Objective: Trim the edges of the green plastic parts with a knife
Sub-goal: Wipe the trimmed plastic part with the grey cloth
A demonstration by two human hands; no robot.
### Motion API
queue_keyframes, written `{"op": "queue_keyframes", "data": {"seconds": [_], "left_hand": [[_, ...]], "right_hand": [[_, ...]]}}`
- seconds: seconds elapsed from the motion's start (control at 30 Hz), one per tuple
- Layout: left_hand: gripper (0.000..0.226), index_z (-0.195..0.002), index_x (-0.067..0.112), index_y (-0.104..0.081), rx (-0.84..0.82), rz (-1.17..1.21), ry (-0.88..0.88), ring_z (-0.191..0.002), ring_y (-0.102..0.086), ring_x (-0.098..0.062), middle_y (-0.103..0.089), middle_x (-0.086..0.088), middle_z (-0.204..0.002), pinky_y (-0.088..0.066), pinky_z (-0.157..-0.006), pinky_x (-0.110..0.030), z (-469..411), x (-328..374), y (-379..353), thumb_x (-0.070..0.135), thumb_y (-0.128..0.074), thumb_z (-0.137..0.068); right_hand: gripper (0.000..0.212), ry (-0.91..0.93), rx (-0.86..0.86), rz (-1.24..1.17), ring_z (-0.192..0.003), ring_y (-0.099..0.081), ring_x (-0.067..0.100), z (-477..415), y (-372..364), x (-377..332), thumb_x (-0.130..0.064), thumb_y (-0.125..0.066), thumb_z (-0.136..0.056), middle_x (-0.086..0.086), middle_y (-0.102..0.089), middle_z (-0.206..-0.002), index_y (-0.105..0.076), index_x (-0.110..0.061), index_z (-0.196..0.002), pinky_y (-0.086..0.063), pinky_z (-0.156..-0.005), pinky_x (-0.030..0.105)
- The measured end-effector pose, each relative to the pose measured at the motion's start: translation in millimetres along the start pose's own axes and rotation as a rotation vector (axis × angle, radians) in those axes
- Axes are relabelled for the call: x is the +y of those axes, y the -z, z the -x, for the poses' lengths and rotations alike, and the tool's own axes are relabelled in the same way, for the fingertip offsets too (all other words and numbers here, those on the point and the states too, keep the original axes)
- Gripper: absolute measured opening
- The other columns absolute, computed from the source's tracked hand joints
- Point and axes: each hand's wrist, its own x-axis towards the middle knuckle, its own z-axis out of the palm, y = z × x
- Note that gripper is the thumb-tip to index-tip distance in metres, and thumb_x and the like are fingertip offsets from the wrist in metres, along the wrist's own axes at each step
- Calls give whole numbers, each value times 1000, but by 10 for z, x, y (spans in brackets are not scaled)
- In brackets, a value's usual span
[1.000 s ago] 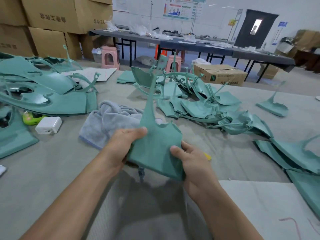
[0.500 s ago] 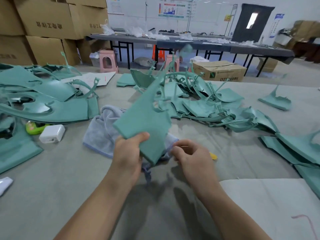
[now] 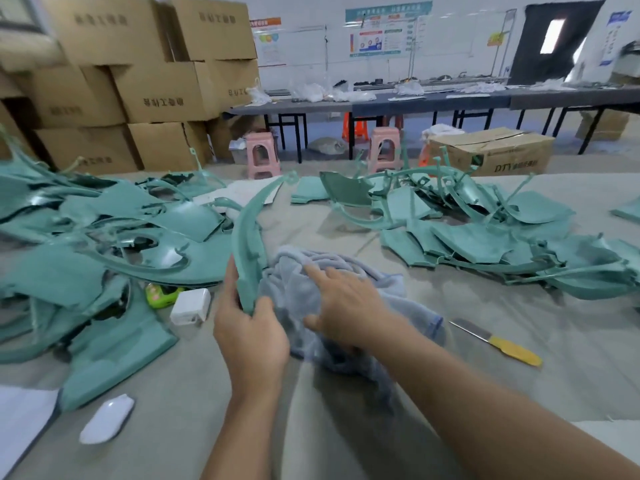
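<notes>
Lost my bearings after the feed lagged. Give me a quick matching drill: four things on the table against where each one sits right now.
Things:
1. held green part
2. knife
3. grey cloth
4. white charger

Places:
A. under the right hand
B. beside the green gadget
C. gripped by the left hand
D. alone on the table, right of the cloth

Pairs: 1-C, 2-D, 3-A, 4-B

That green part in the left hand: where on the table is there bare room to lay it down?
Bare table lies right of the knife, below the right-hand pile. A narrower strip runs between the white mouse and the left hand. The left pile and towel crowd the middle.
</notes>
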Motion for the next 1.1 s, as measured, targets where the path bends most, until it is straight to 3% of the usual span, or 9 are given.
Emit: {"op": "queue_keyframes", "data": {"seconds": [0.13,0.3,0.47,0.53,0.6,0.73,0.9,1.0,1.1], "left_hand": [[72,-146,40,-50,-46,17,-45,-110,-53,22,-59,36,-128,-40,-87,1,18,15,-4,-4,-56,-89],[75,-145,42,-47,-64,184,-1,-123,-58,3,-61,25,-135,-50,-105,-30,62,22,-73,1,-56,-83],[50,-121,7,-65,-278,326,104,-94,-68,-9,-73,12,-95,-57,-79,-25,161,28,-219,17,-63,-72],[12,-92,16,-65,-310,191,135,-78,-64,-7,-67,14,-73,-52,-66,-13,164,10,-239,14,-64,-80],[27,-75,21,-59,-257,65,145,-69,-55,-9,-57,16,-65,-41,-55,-4,112,-65,-238,-1,-62,-90],[34,-58,21,-52,-255,-10,192,-55,-41,-3,-50,13,-50,-34,-42,-11,24,-149,-191,2,-59,-86],[25,-60,18,-60,-240,133,293,-54,-51,1,-61,12,-53,-45,-53,-19,43,-205,-213,6,-65,-80],[27,-76,26,-65,-302,139,258,-69,-64,-7,-69,16,-67,-57,-72,-33,90,-172,-238,1,-57,-82],[30,-79,32,-65,-342,136,180,-63,-63,0,-68,19,-67,-56,-61,-26,122,-114,-229,10,-46,-72]], "right_hand": [[25,-96,91,-204,-108,-64,24,-12,93,109,-23,-56,-95,-2,-68,-113,-64,-28,-118,-49,-89,32],[20,-43,367,-416,-65,-59,17,418,929,309,-27,-69,-70,-2,-64,-68,-67,-16,-86,-47,-58,33],[15,130,76,-586,-75,-63,20,649,893,9,-21,-73,-72,-3,-67,-76,-68,-19,-86,-53,-67,40],[17,111,20,-673,-88,-61,16,608,601,-120,-12,-72,-87,-5,-68,-90,-70,-20,-102,-51,-82,34],[14,116,15,-755,-94,-59,11,506,365,-199,-13,-67,-97,-5,-67,-97,-66,-15,-110,-48,-86,25],[9,80,120,-684,-82,-60,18,215,177,-283,-21,-66,-94,-1,-67,-85,-58,-19,-94,-47,-79,41],[9,-112,183,-583,-70,-55,3,-128,155,-275,-24,-59,-89,-12,-60,-75,-53,-24,-83,-40,-62,25],[12,-228,187,-563,-78,-55,22,-276,179,-222,-32,-51,-93,-8,-61,-82,-57,-22,-91,-39,-68,36],[13,-313,259,-503,-73,-52,20,-368,199,-244,-37,-47,-90,-10,-56,-78,-52,-26,-84,-37,-69,38]]}}
